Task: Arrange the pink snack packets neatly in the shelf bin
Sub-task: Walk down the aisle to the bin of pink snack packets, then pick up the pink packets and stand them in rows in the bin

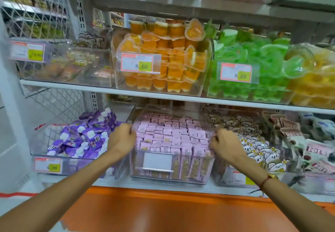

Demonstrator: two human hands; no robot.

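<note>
A clear plastic shelf bin (170,178) stands in the middle of the lower shelf, packed with several rows of small pink snack packets (172,132). The packets stand upright in tight rows up to the rim. My left hand (122,138) grips the bin's left wall near the top, fingers curled over the edge. My right hand (223,143) grips the right wall the same way. A blank white label holder (157,161) sits on the bin's front.
A bin of purple packets (81,137) sits to the left, a bin of white-and-brown packets (253,141) to the right. The upper shelf holds bins of orange jelly cups (163,57) and green cups (253,59). An orange ledge (163,210) runs below.
</note>
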